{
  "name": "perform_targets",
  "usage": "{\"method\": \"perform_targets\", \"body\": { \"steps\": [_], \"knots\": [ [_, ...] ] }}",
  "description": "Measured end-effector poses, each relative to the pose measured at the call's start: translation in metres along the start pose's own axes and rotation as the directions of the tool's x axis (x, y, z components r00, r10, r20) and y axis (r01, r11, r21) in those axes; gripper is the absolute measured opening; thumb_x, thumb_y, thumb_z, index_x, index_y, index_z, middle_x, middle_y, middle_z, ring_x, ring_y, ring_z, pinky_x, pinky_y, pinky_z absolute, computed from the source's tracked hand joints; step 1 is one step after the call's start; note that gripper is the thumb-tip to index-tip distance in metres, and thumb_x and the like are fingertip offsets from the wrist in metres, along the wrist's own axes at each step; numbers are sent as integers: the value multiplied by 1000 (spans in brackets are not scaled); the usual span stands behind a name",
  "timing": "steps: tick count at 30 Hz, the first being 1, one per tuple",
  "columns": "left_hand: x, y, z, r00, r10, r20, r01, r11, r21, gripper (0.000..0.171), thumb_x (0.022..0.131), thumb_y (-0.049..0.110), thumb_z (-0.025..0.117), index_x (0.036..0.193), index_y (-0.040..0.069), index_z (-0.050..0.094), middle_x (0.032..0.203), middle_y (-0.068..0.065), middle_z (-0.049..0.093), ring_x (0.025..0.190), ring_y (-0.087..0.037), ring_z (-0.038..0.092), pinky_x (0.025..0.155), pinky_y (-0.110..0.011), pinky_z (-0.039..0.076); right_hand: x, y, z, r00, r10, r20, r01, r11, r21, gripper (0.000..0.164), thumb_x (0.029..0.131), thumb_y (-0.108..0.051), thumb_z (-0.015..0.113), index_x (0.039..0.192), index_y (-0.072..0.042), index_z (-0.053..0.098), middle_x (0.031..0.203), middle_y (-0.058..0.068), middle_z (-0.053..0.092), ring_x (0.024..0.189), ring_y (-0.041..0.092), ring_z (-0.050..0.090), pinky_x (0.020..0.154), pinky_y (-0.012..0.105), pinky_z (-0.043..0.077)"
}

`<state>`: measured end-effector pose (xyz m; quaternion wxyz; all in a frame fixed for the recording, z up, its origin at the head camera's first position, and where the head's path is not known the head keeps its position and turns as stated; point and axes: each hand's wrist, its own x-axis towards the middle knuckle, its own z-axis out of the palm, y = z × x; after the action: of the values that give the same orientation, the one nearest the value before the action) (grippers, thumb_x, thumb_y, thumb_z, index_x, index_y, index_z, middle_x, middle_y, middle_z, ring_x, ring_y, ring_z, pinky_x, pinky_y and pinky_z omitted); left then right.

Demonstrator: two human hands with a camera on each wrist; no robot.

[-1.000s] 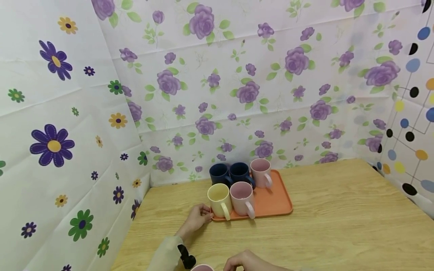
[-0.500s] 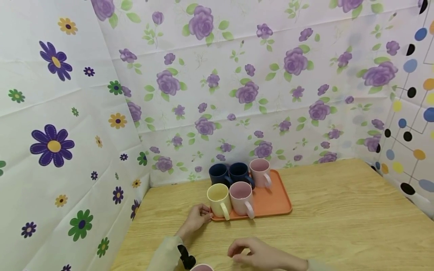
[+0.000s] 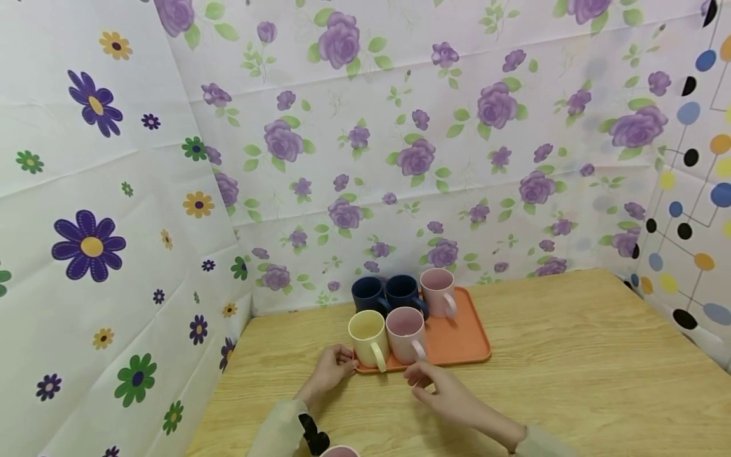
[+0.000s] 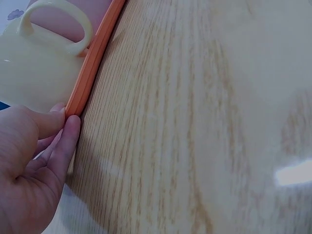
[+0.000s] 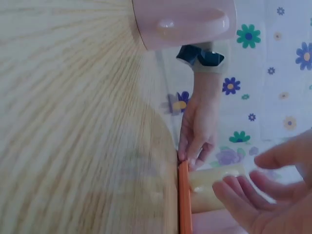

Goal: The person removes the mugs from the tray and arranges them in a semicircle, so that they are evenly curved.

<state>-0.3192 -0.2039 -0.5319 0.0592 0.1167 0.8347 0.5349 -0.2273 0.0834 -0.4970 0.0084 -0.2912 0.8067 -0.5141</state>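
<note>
An orange tray (image 3: 462,333) bears a cream-yellow mug (image 3: 364,343) and a pink mug (image 3: 404,343) in front, with two navy mugs (image 3: 367,293) and another pink mug (image 3: 436,297) behind. My left hand (image 3: 329,370) pinches the tray's front left corner. In the left wrist view, its thumb and fingers lie on either side of the orange rim (image 4: 90,70). Just in front of the front pink mug's handle, my right hand (image 3: 448,395) has its fingers loosely bent, with nothing between them. The right wrist view shows its fingers apart (image 5: 239,200).
One more pink mug (image 5: 185,22) stands on the wooden table (image 3: 571,355) near its front edge, partly cut off in the head view. Flower-printed cloth (image 3: 377,158) hangs behind the table and along the left side. Dotted cloth (image 3: 691,254) hangs at the right.
My right hand has come in from the bottom edge and moved forward, up to the front pink mug's handle. My left hand keeps its hold on the tray corner.
</note>
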Motion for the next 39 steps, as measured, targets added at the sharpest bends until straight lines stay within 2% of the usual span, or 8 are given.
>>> {"method": "perform_targets", "body": {
  "steps": [6,10,16,21,24,29,34,39],
  "knots": [
    [-1,1,0,1000,-8,0,8,1000,1,23,90,-1,63,106,-14,53,92,-21,61,76,-14,60,70,-26,59,5,5,-1,980,32,-198,-45,997,-61,21,89,0,62,109,-5,62,100,11,68,88,11,63,72,22,54],
    [-1,0,0,1000,-5,-4,5,1000,-10,24,90,-1,64,106,-15,53,92,-22,61,76,-14,60,70,-26,59,8,7,-1,964,78,-255,-97,994,-60,22,88,1,62,109,-5,62,99,10,68,88,9,62,68,20,53],
    [-2,1,1,1000,-11,-14,11,1000,-20,25,89,-3,64,106,-16,52,93,-22,61,75,-13,59,69,-26,59,13,9,0,935,125,-332,-136,991,-11,22,89,1,63,110,-4,62,99,9,67,91,16,63,73,19,54],
    [-2,1,2,1000,-12,-18,12,1000,-15,23,89,-3,64,106,-15,53,92,-21,62,74,-12,59,69,-25,59,16,10,-1,911,138,-388,-152,988,-5,32,85,5,64,116,-4,60,96,6,66,91,16,62,76,21,54],
    [-1,1,2,1000,-15,-22,14,1000,-20,23,89,-3,64,105,-15,53,91,-19,62,73,-11,58,69,-24,59,17,12,-1,903,128,-410,-158,987,-38,38,83,7,63,119,-4,58,95,4,64,91,15,60,77,23,54],
    [-1,0,2,999,-13,-29,12,1000,-27,22,89,-4,64,104,-15,53,90,-18,61,73,-11,58,68,-24,58,19,16,0,896,112,-430,-167,981,-94,36,83,6,65,117,-3,58,94,3,61,88,15,58,76,24,53],
    [-2,2,3,1000,2,-30,-3,1000,-15,21,90,-4,63,105,-15,53,91,-21,62,73,-12,58,68,-24,59,21,19,1,907,122,-402,-165,983,-75,27,85,2,66,111,-3,60,93,3,61,88,15,58,76,23,51],
    [-7,11,1,1000,15,-17,-15,1000,-16,21,89,-7,61,104,-19,51,92,-28,60,75,-17,60,69,-27,59,23,21,1,918,151,-368,-180,983,-44,14,88,-4,66,102,-5,63,94,2,63,89,14,59,77,23,52]
  ]
}}
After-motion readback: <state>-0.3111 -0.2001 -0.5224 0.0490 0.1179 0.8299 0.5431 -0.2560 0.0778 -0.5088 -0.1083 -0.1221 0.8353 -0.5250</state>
